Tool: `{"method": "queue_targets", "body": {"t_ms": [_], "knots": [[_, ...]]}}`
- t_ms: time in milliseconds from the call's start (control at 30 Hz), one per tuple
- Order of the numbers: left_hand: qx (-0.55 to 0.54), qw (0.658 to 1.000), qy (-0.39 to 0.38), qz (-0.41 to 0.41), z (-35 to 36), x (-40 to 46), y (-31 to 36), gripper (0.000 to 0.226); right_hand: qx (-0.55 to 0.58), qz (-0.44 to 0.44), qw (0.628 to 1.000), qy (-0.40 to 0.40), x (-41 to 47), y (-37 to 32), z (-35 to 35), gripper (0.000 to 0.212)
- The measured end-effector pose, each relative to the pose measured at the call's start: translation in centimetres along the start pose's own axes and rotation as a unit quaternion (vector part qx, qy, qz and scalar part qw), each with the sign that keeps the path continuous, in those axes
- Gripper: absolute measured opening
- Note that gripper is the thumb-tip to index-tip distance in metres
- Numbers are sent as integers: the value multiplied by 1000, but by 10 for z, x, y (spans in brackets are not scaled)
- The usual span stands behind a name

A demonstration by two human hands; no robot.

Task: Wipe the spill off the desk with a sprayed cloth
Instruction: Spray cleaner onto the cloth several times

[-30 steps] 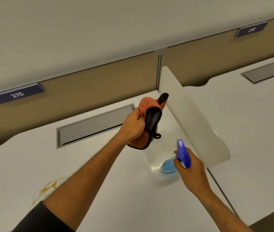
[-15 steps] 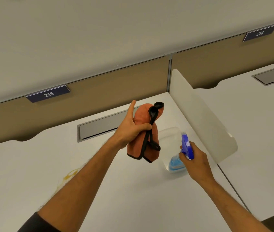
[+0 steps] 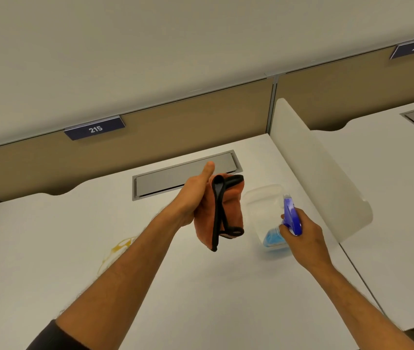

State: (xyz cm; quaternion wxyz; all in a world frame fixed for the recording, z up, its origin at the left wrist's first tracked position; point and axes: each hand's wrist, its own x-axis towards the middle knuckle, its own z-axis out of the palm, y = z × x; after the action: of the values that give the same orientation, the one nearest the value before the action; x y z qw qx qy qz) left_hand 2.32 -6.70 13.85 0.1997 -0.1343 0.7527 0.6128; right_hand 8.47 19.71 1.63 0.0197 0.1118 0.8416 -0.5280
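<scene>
My left hand (image 3: 196, 198) grips a bunched orange cloth (image 3: 228, 213) with black edging, held up above the white desk (image 3: 49, 248), thumb raised. My right hand (image 3: 304, 236) holds a clear spray bottle (image 3: 266, 210) with a blue trigger head and a little blue liquid at the bottom; its nozzle points toward the cloth from the right, a short gap away. A thin yellow spill (image 3: 117, 251) lies on the desk to the left, partly hidden behind my left forearm.
A grey cable hatch (image 3: 165, 180) is set into the desk behind the cloth. A white divider panel (image 3: 314, 168) stands to the right of the bottle, with another desk beyond. A tan partition bears the sign 215 (image 3: 94, 128).
The view has shifted, so everything sits further right in the frame. My left hand has turned the cloth to hang more upright, thumb now raised. The bottle stays beside it.
</scene>
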Motion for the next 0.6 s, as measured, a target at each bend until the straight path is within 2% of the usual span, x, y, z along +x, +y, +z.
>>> {"method": "queue_targets", "body": {"t_ms": [67, 167, 333, 467, 600], "knots": [[21, 1000, 15, -6, -7, -3, -1, 62, 6, -5, 1000, -4, -1, 1, 0, 52], [78, 997, -1, 21, -21, -10, -3, 25, 7, -14, 1000, -8, -3, 1, 0, 53], [158, 986, -3, 45, -42, -22, -4, 4, 2, -24, 1000, -14, -8, 1, 4, 50], [199, 978, -12, 70, -58, -35, 2, 31, -3, -28, 1000, -4, -12, -3, 9, 53], [287, 952, -45, 101, -76, -44, 12, 55, -14, -30, 999, 6, -12, -11, 13, 57]]}}
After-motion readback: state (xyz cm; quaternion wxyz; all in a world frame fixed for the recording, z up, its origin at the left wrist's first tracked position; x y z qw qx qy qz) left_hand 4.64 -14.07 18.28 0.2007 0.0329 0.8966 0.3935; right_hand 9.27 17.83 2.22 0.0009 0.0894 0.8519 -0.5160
